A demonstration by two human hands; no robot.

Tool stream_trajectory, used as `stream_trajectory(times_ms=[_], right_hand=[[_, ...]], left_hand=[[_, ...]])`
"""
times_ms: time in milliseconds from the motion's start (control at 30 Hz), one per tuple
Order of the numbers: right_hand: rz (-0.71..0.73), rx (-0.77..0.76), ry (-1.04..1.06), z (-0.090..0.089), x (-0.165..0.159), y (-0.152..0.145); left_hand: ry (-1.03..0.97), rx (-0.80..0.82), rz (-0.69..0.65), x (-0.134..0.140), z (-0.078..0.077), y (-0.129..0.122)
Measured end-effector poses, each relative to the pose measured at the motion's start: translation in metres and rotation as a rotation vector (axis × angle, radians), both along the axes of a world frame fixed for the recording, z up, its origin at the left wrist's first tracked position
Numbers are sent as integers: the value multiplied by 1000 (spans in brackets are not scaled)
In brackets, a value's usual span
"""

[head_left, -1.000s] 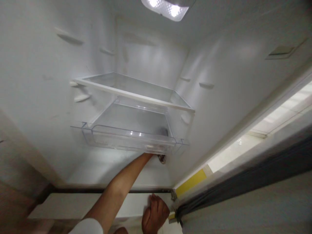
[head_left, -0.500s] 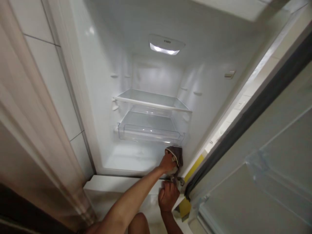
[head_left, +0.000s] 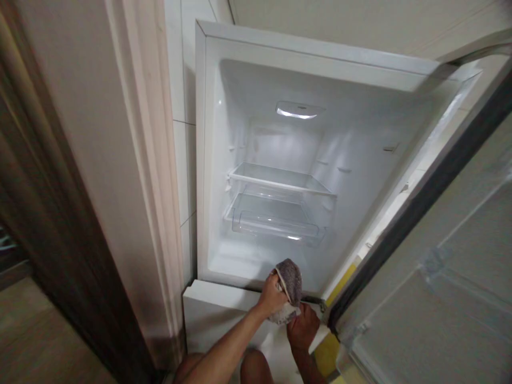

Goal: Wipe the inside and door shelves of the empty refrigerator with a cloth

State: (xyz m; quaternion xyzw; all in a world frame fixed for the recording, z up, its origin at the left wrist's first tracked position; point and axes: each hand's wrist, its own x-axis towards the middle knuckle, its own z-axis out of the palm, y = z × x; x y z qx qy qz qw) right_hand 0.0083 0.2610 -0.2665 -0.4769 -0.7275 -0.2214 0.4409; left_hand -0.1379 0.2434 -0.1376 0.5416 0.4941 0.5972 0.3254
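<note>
A grey-brown cloth (head_left: 291,280) with a pale underside hangs bunched in front of the fridge compartment's lower front edge. My left hand (head_left: 272,296) is closed around its upper left part. Just below and to the right, my right hand (head_left: 304,326) has its fingers curled at the cloth's lower end and seems to pinch it. Both hands are over the top of the white lower door (head_left: 224,314). Behind them is the open fridge compartment (head_left: 248,264), with white walls.
Inside are a glass shelf (head_left: 280,177) and a clear drawer tray (head_left: 276,224), below a lit lamp (head_left: 300,110). The fridge door (head_left: 460,277) stands open at the right, with a dark gasket. A door frame (head_left: 148,160) rises at the left. My knees are at the bottom.
My left hand has drawn the cloth out from the compartment's right front corner, towards me. My right hand has come up against the cloth. The view has pulled back, showing the fridge's top edge.
</note>
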Motion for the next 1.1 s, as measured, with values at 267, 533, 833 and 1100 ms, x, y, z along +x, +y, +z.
stream_trajectory(times_ms=[267,533,833,1100], right_hand=[[-37,-121,9,5,-4,-5],[202,-441,314,12,10,-1],[577,-838,603,107,-7,-68],[727,-703,459,214,-43,-63]], left_hand=[[-308,-50,401,-64,40,-103],[-12,310,699,-101,118,-134],[-72,472,994,-128,164,-118],[-27,415,970,-145,174,-107]])
